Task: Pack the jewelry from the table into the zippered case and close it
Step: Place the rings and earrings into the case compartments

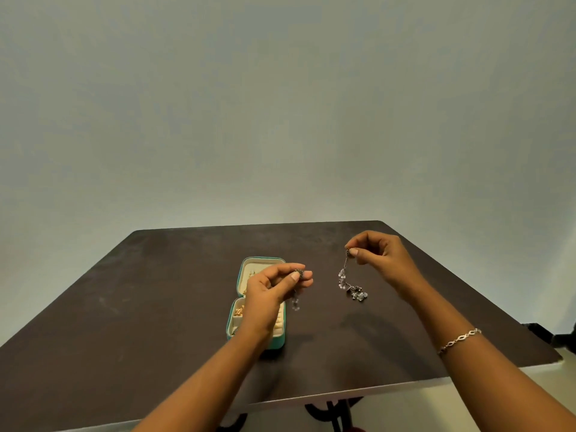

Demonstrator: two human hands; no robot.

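Observation:
A teal zippered case [276,342] lies open on the dark table [156,307], its cream lid [249,269] folded back and gold pieces [239,311] in its tray. My left hand [271,291] hovers over the case and pinches a silver dangling earring [296,302] at its top. To the right, my right hand [378,257] pinches the top of a second silver earring [343,277], whose pearl strands hang down. A small silver cluster of jewelry [358,294] lies on the table under it; I cannot tell whether the strands touch it.
The table's near edge [343,392] runs across the bottom, with black metal legs [336,413] below it. A plain pale wall [280,120] stands behind the table. A chain bracelet [459,339] sits on my right wrist.

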